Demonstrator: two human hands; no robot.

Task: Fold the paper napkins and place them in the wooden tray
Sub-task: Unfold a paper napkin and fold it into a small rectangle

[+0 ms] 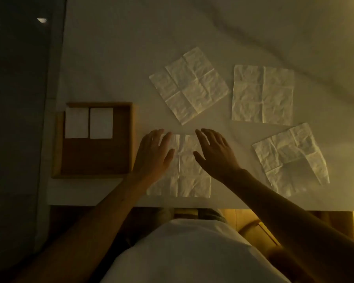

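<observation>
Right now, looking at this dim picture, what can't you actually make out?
- Head view: left hand covers part of the nearest napkin.
- Head view: whether the right hand touches it or hovers; dim, seen from above.
- Head view: the dark strip left of the wooden tray; too dim.

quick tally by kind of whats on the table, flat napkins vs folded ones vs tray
unfolded napkins: 4
folded napkins: 2
tray: 1
total: 7
</observation>
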